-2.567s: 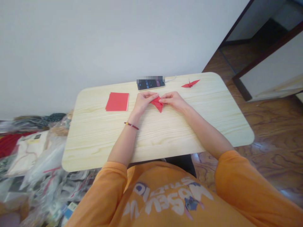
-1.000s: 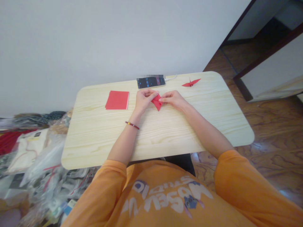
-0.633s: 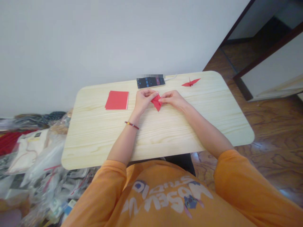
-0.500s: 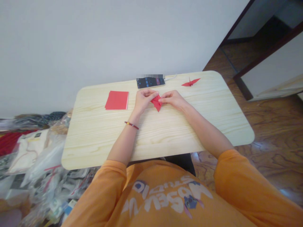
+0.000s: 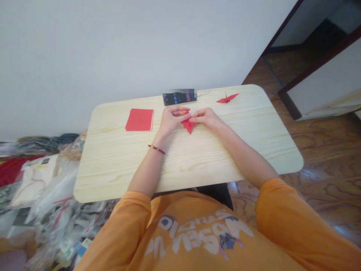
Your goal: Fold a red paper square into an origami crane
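Filling the near side is an orange shirt w/ white lettering. Next, the near edge of a pale wood-grain table; down to its L, a heap of clear plastic bags. A beaded bracelet sits on the L wrist.

Beyond, approx mid-tbl, is the red folded paper, btwn both hands. One sharp pt aims back twd the person, a touch R; a small pt shows at the far end. Long axis seems approx near-to-far, leaning slightly; exact line hard to tell, since fingers cover both sides. Can't tell if it touches the tbl.

L hand pinches the L side btwn thumb & fingers. R hand pinches the R side, thumb & index tips on the paper.

Well L of the L hand: red sheet stack, edges a bit uneven. Just past the hands: phone, lying flat, screen lit, top part blurred out, white cable at its R end. Farther R, near the far edge: red paper crane, wings spread L-R. Behind all: white wall.
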The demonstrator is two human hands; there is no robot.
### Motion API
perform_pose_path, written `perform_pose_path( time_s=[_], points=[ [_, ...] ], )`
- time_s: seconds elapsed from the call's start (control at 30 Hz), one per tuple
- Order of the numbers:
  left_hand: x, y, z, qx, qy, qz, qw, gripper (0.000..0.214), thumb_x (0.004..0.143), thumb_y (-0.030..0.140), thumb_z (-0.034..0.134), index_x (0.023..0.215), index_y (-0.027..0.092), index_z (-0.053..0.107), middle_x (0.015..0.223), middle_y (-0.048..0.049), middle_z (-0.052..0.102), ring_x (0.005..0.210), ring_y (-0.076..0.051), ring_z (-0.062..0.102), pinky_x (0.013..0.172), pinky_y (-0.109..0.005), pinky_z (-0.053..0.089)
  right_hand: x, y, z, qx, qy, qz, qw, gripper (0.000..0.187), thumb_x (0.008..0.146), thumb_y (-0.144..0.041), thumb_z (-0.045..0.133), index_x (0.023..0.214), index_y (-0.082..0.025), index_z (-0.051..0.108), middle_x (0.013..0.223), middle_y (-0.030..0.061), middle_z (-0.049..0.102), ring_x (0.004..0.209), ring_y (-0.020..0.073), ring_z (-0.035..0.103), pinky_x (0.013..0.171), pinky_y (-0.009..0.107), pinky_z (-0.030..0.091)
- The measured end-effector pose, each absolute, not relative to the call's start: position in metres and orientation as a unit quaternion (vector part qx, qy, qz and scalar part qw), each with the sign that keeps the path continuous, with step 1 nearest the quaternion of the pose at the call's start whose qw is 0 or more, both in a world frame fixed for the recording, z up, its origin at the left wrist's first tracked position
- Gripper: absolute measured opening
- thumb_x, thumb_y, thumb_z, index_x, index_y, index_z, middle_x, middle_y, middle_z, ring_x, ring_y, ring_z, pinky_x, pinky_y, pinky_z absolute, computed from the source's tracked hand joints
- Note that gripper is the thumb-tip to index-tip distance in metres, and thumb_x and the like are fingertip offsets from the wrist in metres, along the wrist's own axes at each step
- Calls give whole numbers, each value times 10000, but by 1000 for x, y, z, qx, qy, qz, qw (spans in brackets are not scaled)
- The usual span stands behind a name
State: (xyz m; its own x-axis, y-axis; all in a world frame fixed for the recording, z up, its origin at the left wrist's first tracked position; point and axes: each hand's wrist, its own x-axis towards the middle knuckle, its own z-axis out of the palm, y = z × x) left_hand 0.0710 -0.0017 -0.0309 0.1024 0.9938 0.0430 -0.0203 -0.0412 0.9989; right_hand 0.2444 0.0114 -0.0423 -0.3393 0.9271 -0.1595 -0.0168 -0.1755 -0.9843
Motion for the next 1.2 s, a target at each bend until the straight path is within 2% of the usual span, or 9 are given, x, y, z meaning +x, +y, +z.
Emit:
perform_pose_path(
  time_s=[0.23,0.5,0.87,1.2],
  points=[
    [70,0,-35,523,452,482,538,321,586,272,805,867,143,719,704,-36,723,627,-129,653,612,-234,522,245,12,-43,-434,-533,626,369,298,489,-337,878,630,-134,711,586,30,678,520,103,559,566,260,456],
    [69,1,-35,522,449,475,549,334,578,293,808,863,143,718,718,-44,730,646,-143,664,636,-258,536,245,13,-43,-436,-527,629,369,289,486,-319,874,633,-132,711,603,36,690,546,115,584,572,259,473],
    [74,1,-36,524,458,491,524,330,569,279,826,843,138,708,674,-24,699,607,-113,629,603,-229,506,242,10,-38,-452,-549,596,372,254,506,-307,851,599,-124,702,517,21,636,496,104,532,539,267,438],
    [73,2,-38,508,455,483,549,356,576,285,817,877,134,702,645,-23,699,575,-111,622,581,-224,486,243,11,-38,-448,-549,602,366,254,505,-306,844,604,-124,696,561,28,657,509,103,536,553,273,434]
  ],
)
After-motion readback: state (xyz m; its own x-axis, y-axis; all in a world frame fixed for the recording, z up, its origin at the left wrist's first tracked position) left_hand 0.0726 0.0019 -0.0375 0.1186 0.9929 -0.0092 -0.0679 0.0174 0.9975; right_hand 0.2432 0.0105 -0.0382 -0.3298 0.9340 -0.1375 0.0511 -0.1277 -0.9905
